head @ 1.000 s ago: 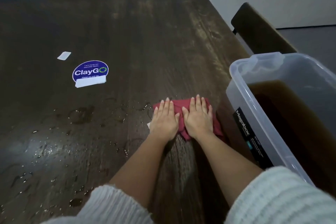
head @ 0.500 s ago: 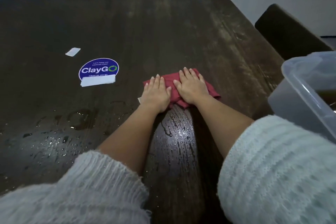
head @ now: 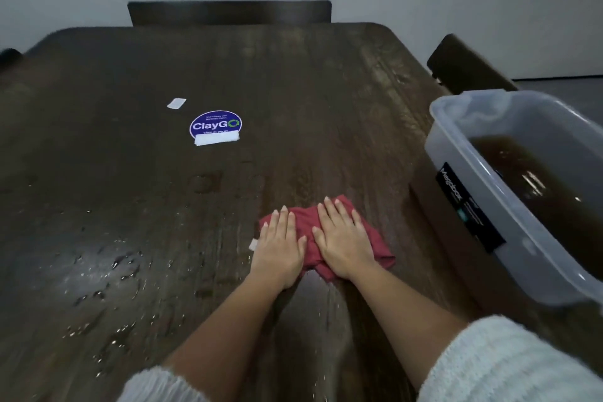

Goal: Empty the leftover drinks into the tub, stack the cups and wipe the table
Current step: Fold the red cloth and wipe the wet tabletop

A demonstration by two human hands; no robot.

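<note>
The cloth (head: pixel 306 222) was soft and limp, likely damp, so it would bunch unless pressed flat from above; flat palms suited it better than a pinch. It was red, crumpled, lying on the dark counter (head: pixel 293 91) near the tub (head: pixel 483 192). The left hand (head: pixel 280 245) and right hand (head: pixel 342 238) lay side by side, fingers straight, pressing it down. Droplets (head: pixel 114 271) remained to the left.

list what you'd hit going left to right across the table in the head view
water droplets → small white tag → ClayGo sticker → left hand → right hand, both flat on the red cloth → clear tub of brown liquid
</note>
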